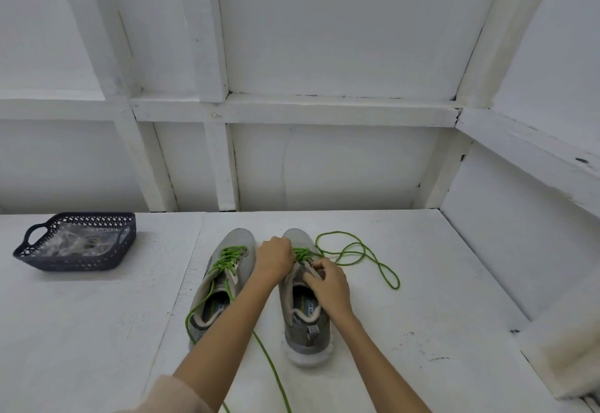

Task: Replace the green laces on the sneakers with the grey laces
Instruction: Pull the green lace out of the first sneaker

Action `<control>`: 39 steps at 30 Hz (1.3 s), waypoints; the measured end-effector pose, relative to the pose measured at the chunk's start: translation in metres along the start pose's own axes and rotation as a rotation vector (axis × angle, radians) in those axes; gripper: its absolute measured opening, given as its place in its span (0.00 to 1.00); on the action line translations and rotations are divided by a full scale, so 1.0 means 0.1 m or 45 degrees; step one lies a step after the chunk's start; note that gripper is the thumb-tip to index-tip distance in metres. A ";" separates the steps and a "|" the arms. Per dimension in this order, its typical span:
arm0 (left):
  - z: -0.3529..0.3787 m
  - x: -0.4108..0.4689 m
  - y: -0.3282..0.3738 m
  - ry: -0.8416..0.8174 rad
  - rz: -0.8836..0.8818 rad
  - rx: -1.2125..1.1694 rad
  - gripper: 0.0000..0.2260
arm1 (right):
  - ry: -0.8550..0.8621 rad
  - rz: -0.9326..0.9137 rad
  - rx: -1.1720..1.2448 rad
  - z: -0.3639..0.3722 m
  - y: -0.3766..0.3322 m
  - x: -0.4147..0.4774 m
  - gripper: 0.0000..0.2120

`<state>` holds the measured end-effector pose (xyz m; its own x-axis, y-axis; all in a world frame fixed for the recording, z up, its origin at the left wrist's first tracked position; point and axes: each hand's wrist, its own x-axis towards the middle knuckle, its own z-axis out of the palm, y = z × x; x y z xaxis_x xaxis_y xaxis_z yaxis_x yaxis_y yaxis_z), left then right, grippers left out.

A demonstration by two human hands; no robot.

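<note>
Two grey sneakers stand side by side on the white table, toes pointing away from me. The left sneaker (224, 276) still carries its green lace (229, 258) through the eyelets, with one loose end trailing toward me. On the right sneaker (305, 315) the green lace (357, 252) is partly pulled out and lies in loops to the right. My left hand (274, 260) grips the right sneaker's lacing near the toe end. My right hand (328, 282) pinches the tongue area just behind it. The grey laces appear to lie in a clear bag (78, 240) inside the basket.
A dark blue perforated basket (107, 261) sits at the far left of the table. White framed walls close the back and the right side. A raised white ledge (558, 354) stands at the right front.
</note>
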<state>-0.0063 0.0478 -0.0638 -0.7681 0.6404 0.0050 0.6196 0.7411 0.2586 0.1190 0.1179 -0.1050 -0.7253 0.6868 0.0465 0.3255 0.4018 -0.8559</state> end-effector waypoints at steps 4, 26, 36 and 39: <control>0.05 0.03 0.04 0.053 0.085 0.116 0.11 | 0.003 0.000 0.002 0.00 0.01 -0.01 0.07; 0.11 -0.10 -0.21 0.073 -0.031 -0.514 0.13 | 0.047 0.011 0.018 0.04 0.07 0.00 0.07; 0.20 -0.17 -0.11 0.210 -0.233 -0.584 0.16 | 0.057 0.006 0.034 0.04 0.06 -0.01 0.06; 0.21 -0.15 -0.13 0.163 -0.216 -0.624 0.15 | 0.058 0.001 0.029 0.04 0.07 -0.01 0.05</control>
<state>0.0003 0.0331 -0.0873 -0.8833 0.4675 0.0338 0.3603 0.6312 0.6868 0.1201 0.1175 -0.1130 -0.6964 0.7144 0.0685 0.3120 0.3873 -0.8675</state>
